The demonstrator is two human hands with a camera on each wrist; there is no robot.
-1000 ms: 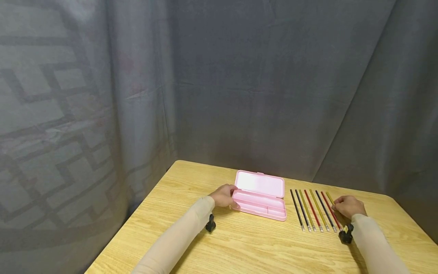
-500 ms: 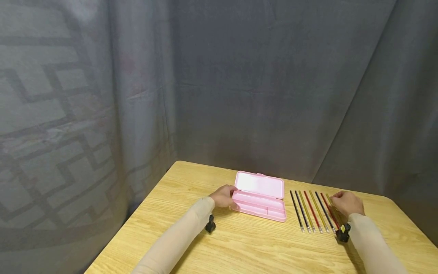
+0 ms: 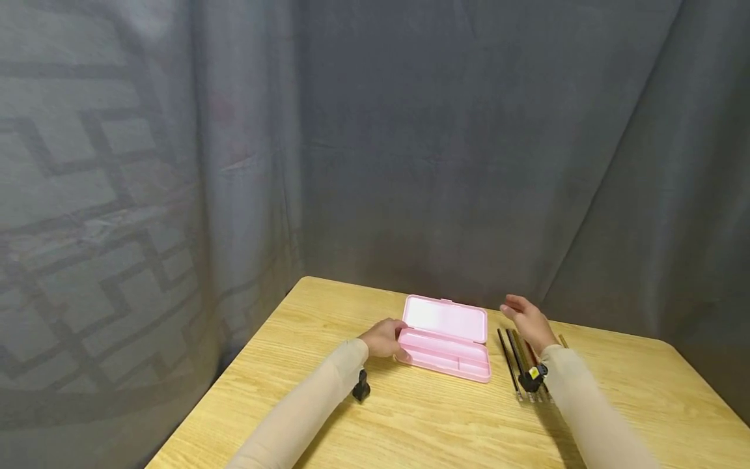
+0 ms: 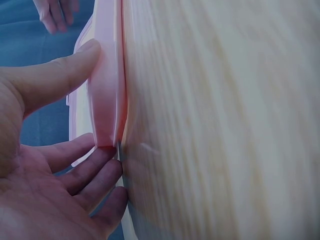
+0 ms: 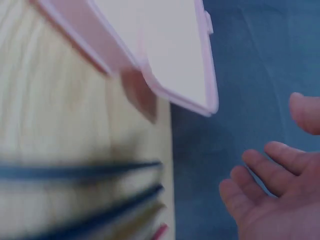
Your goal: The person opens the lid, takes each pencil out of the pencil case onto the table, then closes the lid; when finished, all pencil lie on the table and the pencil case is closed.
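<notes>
Left hand (image 3: 383, 337) gripping the pink case (image 3: 446, 339) end; right hand (image 3: 527, 319) empty, fingers spread above pencils (image 3: 515, 355).

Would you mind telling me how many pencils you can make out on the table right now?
3 or 4 show clearly, lying side by side on the table right of the pink case: the leftmost black pencil, its neighbours, and one tip beyond the right hand. That arm likely hides more.

Light wooden table (image 3: 410, 423) under everything. Grey curtain (image 3: 410, 163) hangs behind table's far edge, beyond fingertips; geometric lattice pattern shows through its left part.
</notes>
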